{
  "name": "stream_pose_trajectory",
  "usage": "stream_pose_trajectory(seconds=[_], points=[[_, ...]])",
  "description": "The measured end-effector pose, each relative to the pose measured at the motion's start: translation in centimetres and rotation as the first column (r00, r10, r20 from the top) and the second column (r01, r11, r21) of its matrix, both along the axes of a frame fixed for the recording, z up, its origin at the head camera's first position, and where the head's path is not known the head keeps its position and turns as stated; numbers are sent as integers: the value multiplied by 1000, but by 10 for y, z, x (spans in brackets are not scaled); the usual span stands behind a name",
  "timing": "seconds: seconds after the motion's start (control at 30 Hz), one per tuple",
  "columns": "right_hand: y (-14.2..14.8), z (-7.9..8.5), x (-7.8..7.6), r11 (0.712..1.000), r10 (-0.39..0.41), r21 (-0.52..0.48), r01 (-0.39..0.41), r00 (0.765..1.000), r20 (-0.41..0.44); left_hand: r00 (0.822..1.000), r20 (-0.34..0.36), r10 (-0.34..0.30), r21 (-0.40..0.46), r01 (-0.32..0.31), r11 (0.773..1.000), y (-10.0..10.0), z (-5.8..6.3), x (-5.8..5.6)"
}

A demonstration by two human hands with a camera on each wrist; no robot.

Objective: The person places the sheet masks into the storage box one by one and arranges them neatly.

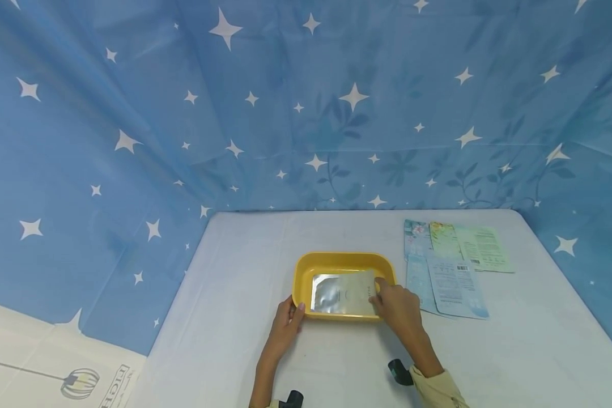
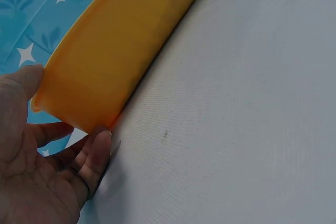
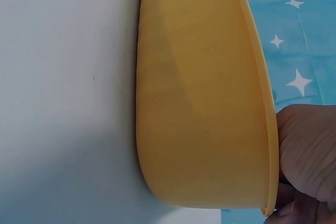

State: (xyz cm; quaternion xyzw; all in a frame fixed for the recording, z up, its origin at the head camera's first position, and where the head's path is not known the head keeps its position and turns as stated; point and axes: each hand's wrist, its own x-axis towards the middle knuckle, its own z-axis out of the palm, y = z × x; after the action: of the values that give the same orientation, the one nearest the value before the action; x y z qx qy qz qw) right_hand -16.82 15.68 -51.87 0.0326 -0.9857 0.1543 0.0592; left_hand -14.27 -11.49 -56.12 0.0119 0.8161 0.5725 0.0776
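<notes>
A yellow plastic tray (image 1: 344, 318) with rounded corners stands on the white table. Inside it lies a flat foil packet (image 1: 343, 293), shiny silver on the left and beige with print on the right. My left hand (image 1: 284, 328) holds the tray's near left corner. In the left wrist view the thumb is at the rim and the other fingers are against the lower wall. Reaching over the near right corner, my right hand (image 1: 398, 306) pinches the packet's right end. In the right wrist view the tray wall (image 3: 205, 103) hides most of that hand's fingertips.
Right of the tray, several flat printed packets lie overlapping: light blue ones (image 1: 456, 289) nearer, with a green one (image 1: 484, 249) and a floral one (image 1: 417, 235) farther back. Blue star-patterned cloth (image 1: 285, 124) hangs behind the table (image 1: 234, 272) and along its sides.
</notes>
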Motion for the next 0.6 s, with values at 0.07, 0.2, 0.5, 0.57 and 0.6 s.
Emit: stream_pose_trajectory(seconds=[0.07, 0.2, 0.5, 0.57, 0.6], points=[[-1, 1, 0, 1000, 0, 13, 0, 1000, 9, 1000, 0, 2, 2, -2, 1000, 0, 0, 0], [-1, 1, -1, 999, -8, 33, 7, 1000, 17, 1000, 5, 7, 0, -7, 1000, 1, 0, -1], [0, -2, 0, 1000, -14, -6, 13, 1000, -23, 1000, 17, 13, -2, -13, 1000, 1, -2, -2], [1, -4, 2, 1000, -10, -26, 8, 998, -57, 1000, 21, 16, -6, -16, 1000, 1, -3, -2], [1, -4, 3, 999, -8, -41, 5, 997, -77, 1000, 22, 17, -9, -17, 1000, 1, -4, -2]])
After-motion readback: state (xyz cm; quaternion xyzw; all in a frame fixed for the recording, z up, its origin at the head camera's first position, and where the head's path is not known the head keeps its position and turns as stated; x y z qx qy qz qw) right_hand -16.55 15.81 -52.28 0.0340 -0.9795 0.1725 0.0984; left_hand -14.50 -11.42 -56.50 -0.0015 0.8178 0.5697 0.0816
